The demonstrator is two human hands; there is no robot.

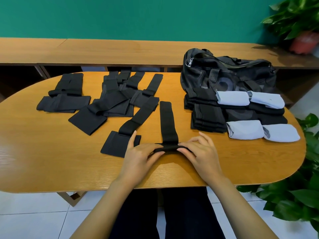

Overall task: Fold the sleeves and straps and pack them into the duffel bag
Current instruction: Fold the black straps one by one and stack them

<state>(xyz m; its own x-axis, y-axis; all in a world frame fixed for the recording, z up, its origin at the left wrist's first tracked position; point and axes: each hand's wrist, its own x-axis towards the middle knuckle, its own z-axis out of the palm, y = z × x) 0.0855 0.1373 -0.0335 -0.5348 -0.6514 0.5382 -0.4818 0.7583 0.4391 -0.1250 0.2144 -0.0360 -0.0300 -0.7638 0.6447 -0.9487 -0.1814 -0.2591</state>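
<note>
A long black strap (167, 121) lies lengthwise on the wooden table (51, 161), its near end rolled into a small roll. My left hand (143, 157) pinches the roll's left end and my right hand (198, 152) pinches its right end. To the left lie several unfolded black straps and sleeves (114, 99), one of them (119, 144) just beside my left hand. At the right stand stacks of folded black pieces (208, 118) and folded light blue sleeves (245, 129). The black duffel bag (224, 73) sits behind them at the far right.
A long wooden bench (120, 50) runs behind the table against a green wall. Potted plants stand at the back right (296, 23) and beside the table's right end (296, 195). White tiled floor lies below the near edge.
</note>
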